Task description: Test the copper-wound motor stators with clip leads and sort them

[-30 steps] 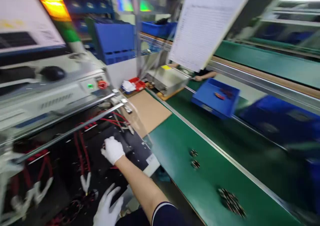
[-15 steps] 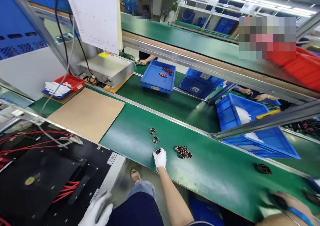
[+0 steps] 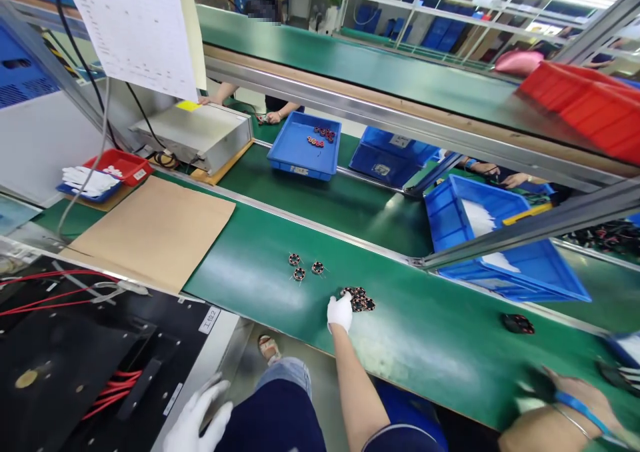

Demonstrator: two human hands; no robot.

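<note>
My right hand [image 3: 340, 313], in a white glove, is at the left edge of a pile of copper-wound motor stators [image 3: 363, 300] on the green bench. Its fingertips are closed around a stator at the pile's edge, partly hidden by the glove. Left of it lie three loose stators with thin wire ends: one at the upper left [image 3: 295, 259], one below it [image 3: 299, 274] and one to the right [image 3: 318, 268]. My left hand [image 3: 200, 417], also gloved, hangs low beside the black machine top, fingers apart and holding nothing.
Brown cardboard [image 3: 160, 232] covers the bench's left part. The black fixture [image 3: 75, 352] with red wires stands at lower left. Blue bins [image 3: 305, 147] sit beyond the metal rail. A co-worker's hand [image 3: 575, 399] with a blue wristband is at lower right, near a dark part [image 3: 518, 324].
The stator my right hand held now lies beside the other two loose ones. That hand has moved right to the pile. My left hand stays low, fingers apart.
</note>
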